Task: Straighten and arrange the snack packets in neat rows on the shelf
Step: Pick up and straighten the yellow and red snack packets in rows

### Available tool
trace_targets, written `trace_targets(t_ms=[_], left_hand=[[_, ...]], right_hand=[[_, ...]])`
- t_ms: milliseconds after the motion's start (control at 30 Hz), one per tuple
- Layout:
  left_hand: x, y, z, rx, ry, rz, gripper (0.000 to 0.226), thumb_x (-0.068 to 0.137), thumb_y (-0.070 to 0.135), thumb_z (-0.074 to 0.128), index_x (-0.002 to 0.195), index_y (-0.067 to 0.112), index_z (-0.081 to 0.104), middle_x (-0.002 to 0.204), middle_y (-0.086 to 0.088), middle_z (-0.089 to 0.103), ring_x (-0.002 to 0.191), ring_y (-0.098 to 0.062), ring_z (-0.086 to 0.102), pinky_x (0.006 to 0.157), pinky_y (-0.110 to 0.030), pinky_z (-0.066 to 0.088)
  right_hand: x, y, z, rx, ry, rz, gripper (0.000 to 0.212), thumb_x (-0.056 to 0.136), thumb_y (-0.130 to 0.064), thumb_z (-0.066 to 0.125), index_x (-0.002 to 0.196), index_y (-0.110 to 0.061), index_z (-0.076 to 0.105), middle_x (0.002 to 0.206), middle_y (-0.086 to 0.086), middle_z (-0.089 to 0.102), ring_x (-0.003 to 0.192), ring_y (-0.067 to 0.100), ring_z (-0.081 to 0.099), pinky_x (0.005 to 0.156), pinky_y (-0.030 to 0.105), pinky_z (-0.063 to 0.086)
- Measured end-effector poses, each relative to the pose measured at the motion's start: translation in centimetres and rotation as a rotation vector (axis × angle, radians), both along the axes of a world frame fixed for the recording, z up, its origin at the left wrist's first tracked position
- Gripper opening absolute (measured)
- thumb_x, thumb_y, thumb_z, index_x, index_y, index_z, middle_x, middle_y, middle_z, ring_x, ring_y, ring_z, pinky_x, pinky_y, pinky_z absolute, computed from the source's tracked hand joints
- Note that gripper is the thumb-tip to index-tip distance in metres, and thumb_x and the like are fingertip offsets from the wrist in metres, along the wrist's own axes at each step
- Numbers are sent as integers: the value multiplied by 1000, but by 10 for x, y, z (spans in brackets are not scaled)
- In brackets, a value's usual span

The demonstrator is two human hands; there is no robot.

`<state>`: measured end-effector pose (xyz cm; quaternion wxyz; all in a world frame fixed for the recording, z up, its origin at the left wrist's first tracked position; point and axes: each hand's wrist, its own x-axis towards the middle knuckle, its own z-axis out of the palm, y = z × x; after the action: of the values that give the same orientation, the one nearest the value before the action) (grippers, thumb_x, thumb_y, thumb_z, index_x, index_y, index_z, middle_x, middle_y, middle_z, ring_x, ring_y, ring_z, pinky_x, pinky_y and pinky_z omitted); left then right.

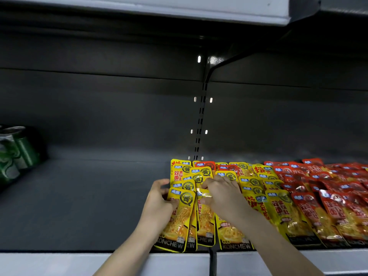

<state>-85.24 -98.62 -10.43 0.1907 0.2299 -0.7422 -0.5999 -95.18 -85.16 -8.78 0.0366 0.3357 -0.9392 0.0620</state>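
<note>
1. Snack packets, yellow, each printed with a round dark emblem: lying flat in overlapping rows on the shelf. The rows start at the foot of the slotted upright and run forward from it to the shelf's front lip. Several sit skewed, with edges crossing.
2. Front packet, yellow: forward and slightly left of the slotted upright, at the front lip. It is tilted, its top leaning right, and overlaps the packets beneath it.
3. Left hand: grips the front packet by its left edge, thumb pressed on the printed face, fingers curled round the side.
4. Neighbouring packet, yellow: directly forward of the slotted upright, just beside the front packet's right side.
5. Right hand: curled fingertips pinch the top edge of the neighbouring packet. The two hands are close together; whether they touch cannot be told.
6. Red packets: same format, in overlapping rows right of the slotted upright, adjoining the yellow ones.
7. Green cans: standing far left of the slotted upright, well apart from all packets.
8. Upper shelf: pale front edge, above the slotted upright.
</note>
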Motion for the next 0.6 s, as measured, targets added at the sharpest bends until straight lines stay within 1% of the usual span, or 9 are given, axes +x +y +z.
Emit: trace_targets(t_ms=[33, 100, 200, 267, 333, 467, 567, 600], left_hand=[[0, 0, 0, 5, 2, 0, 45, 83, -6, 59, 117, 20, 46, 88, 10, 61, 71, -4, 58, 57, -17, 46], [-1, 1, 1, 7, 5, -1, 46, 83, -6, 61, 115, 22, 46, 90, 8, 63, 72, -4, 59, 58, -18, 46], [-1, 1, 1, 14, 15, -6, 47, 82, -7, 61, 117, 22, 46, 92, 5, 64, 69, -2, 60, 53, -15, 46], [-1, 2, 2, 16, 18, -8, 47, 82, -7, 62, 116, 22, 46, 92, 5, 63, 64, 2, 59, 50, -11, 44], [-1, 2, 1, 21, 20, -11, 47, 82, -6, 62, 117, 22, 46, 94, 2, 63, 66, 0, 57, 50, -10, 44], [-2, 2, 0, 16, 18, -21, 47, 82, -6, 62, 118, 21, 46, 98, -1, 63, 71, -1, 57, 51, -10, 44], [-2, 2, 0, 8, 18, -31, 46, 83, -6, 62, 116, 22, 46, 101, -2, 63, 71, 0, 55, 50, -6, 43], [-2, 1, 0, 9, 19, -36, 46, 83, -5, 62, 116, 22, 46, 102, -2, 63, 72, -1, 56, 52, -8, 44]], right_hand=[[-2, -1, 0, -37, -28, 1, 35, 90, -32, 58, 124, -21, 54, 125, 2, 52, 123, 23, 42, 102, 39, 29], [-6, -4, 2, -125, -63, -8, 28, 92, -20, 56, 119, -20, 59, 123, 2, 57, 119, 21, 49, 99, 35, 34], [-9, -11, 6, -239, -148, -53, 21, 93, -16, 55, 112, -15, 64, 114, 1, 64, 106, 18, 58, 88, 31, 46], [-12, -16, 8, -276, -166, -76, 20, 93, -15, 56, 111, -15, 64, 114, 1, 64, 105, 17, 58, 85, 31, 47], [-16, -21, 8, -313, -160, -86, 20, 92, -14, 56, 110, -15, 64, 117, 1, 62, 107, 17, 57, 86, 31, 47], [-22, -31, 5, -349, -124, -77, 21, 92, -8, 55, 109, -14, 66, 119, 3, 60, 109, 17, 57, 84, 26, 45], [-22, -29, 4, -413, -52, -75, 24, 94, -7, 48, 108, -13, 66, 116, 5, 56, 102, 18, 58, 85, 26, 45], [-20, -27, 4, -440, -21, -66, 24, 95, -7, 45, 108, -11, 66, 114, 5, 56, 98, 18, 59, 82, 26, 46]])
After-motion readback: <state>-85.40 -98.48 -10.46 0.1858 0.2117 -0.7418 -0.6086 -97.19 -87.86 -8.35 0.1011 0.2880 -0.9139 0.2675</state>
